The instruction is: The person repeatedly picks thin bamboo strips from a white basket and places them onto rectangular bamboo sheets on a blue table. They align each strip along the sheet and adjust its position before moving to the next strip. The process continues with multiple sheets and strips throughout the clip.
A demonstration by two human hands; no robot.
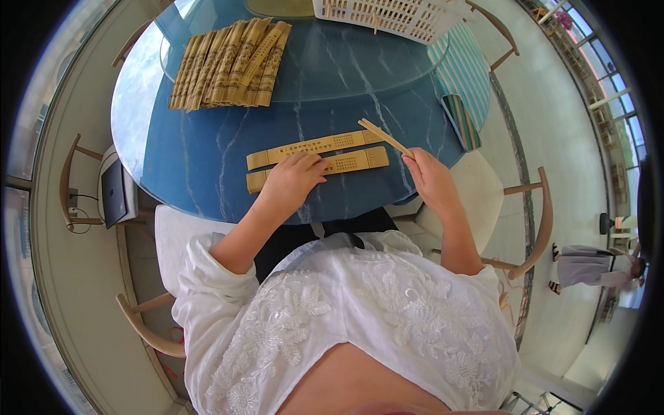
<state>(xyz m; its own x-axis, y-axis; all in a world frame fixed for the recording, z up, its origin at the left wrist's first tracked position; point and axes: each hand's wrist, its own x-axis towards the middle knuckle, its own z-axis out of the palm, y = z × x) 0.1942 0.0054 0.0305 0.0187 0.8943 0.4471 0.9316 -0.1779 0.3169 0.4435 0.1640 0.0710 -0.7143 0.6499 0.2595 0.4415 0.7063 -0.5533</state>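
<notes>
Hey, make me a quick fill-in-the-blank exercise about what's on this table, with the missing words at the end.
1. The right hand holds wooden ____.
2. Apart from the pile, ____ flat paper sleeves lie by the left hand.
3. The pile lies to the ____ of the basket.
4. The basket's colour is ____.

Missing words: chopsticks; two; left; white.
</notes>
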